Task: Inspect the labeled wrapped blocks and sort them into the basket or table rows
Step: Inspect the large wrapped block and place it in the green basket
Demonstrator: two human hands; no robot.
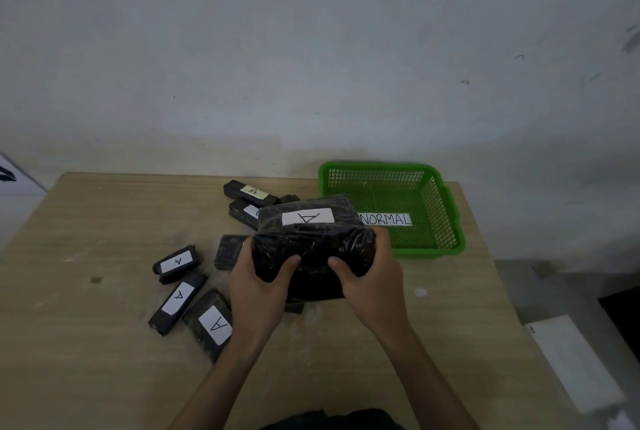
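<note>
A large block wrapped in black plastic [311,239], with a white label reading "A" on its top, is lifted above the table centre. My left hand [258,287] grips its left side and my right hand [370,282] grips its right side, both thumbs pressed on the near face. A green mesh basket [436,211] with a "NORMAL" label stands just right of the block, nothing visible inside it. Several smaller black wrapped blocks labelled "A" lie on the table: three at the left [180,301] and two behind the held block [249,192].
The wooden table [97,343] ends at a pale wall behind. One unlabelled dark block [228,251] lies flat left of my left hand. A white box [575,360] sits on the floor off the table's right edge.
</note>
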